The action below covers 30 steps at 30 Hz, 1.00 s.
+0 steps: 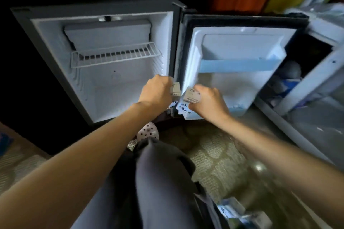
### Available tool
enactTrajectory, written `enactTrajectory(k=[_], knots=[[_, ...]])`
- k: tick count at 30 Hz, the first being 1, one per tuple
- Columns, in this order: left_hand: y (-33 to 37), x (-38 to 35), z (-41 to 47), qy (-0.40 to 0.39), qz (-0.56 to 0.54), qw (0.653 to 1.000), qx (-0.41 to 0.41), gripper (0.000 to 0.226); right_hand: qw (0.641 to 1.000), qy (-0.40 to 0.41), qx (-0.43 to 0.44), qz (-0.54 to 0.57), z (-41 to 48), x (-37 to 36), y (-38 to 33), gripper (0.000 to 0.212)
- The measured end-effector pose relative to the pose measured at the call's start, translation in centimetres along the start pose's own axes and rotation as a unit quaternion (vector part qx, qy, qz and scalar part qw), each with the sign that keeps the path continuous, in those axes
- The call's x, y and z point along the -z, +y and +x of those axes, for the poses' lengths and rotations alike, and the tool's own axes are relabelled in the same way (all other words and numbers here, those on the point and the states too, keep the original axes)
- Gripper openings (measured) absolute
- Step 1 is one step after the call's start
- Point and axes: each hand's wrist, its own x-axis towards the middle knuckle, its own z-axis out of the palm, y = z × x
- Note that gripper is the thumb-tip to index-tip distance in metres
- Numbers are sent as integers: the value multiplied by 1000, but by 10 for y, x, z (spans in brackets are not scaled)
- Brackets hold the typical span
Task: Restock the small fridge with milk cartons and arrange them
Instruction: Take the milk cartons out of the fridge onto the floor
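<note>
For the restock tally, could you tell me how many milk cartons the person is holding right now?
2: one carton in the left hand at, by the fridge's front edge; one in the right hand at, at the door's lower shelf. More packs lie blurred on the floor.

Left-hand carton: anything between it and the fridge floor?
Nothing visible. The left hand holds its carton at the open fridge front; the floor behind looks bare, and the wire shelf sits higher up.
</note>
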Motion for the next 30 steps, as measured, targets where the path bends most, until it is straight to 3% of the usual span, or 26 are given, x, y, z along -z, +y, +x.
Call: enactTrajectory(k=[5,16,24,30], knots=[[87,-34,-35,-47,29,993,-101,16,992,67,-110,8,-75,48,60,17],[222,-171,-116,-199,14,951,-238,23,945,93,-309,55,-238,63,204,14],[245,-254,-181,-314,50,909,-269,33,900,66,-410,135,-346,33,251,35],[237,-281,-218,-369,97,889,-252,30,864,66,-494,70,-418,15,258,37]])
